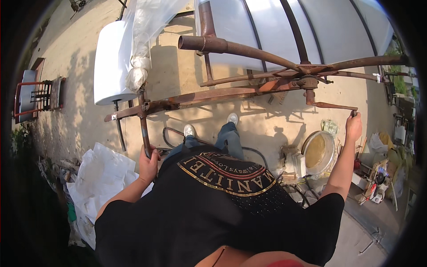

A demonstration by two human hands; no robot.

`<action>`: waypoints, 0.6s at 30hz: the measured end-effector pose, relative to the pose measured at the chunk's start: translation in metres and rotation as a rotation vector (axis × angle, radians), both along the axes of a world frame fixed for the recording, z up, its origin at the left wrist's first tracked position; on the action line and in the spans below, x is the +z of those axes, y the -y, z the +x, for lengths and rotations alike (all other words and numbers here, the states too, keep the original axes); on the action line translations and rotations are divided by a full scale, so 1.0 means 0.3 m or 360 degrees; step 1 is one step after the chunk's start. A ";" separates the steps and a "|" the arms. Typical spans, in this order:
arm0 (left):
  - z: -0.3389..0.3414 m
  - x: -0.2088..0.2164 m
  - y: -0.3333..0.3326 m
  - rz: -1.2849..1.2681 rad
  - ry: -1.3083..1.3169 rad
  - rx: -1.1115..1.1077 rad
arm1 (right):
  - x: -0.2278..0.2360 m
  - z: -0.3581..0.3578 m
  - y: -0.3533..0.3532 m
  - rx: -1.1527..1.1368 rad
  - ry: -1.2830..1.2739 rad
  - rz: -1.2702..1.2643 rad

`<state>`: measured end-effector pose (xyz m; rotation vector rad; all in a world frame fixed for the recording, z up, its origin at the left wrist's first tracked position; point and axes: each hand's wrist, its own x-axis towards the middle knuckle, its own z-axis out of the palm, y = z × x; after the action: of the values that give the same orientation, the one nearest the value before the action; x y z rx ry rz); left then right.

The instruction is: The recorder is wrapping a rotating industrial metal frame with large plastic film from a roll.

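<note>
A rusty metal frame (pixel 213 97) spans in front of me. My left hand (pixel 148 165) is closed round the lower end of a rusty bar (pixel 144 129) at its left side. Bunched clear plastic film (pixel 140 58) is wrapped round the upper part of that bar. On the right, my right hand (pixel 354 127) grips the end of a crank handle (pixel 333 105), which joins a rusty hub (pixel 308 82). From this hub rusty pipes fan out, and a thick open-ended pipe (pixel 195 43) reaches left from it.
A large white roll (pixel 114 62) stands on a rod at the left. Crumpled white sheeting (pixel 100 175) lies by my left arm. Near my right arm are a round basin (pixel 318 149) and piled odds and ends (pixel 380 178). A black hose (pixel 255 151) runs on the ground by my feet.
</note>
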<state>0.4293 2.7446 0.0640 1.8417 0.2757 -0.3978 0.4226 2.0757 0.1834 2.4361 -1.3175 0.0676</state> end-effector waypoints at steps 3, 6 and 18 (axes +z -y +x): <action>0.004 0.018 0.008 0.0188 -0.0036 0.0001 | -0.341 0.008 0.153 -0.0233 0.0038 0.0388; -0.005 0.014 0.008 0.0328 -0.0006 0.0023 | -0.661 0.056 0.060 -0.0345 0.0012 0.0772; 0.010 -0.014 -0.001 -0.0091 -0.0030 -0.0005 | -0.250 0.018 -0.891 0.0121 0.0684 0.3262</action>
<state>0.4322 2.7448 0.0598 1.7835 0.2720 -0.4211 0.4280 2.3431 0.1085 4.1292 -1.7906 -1.5504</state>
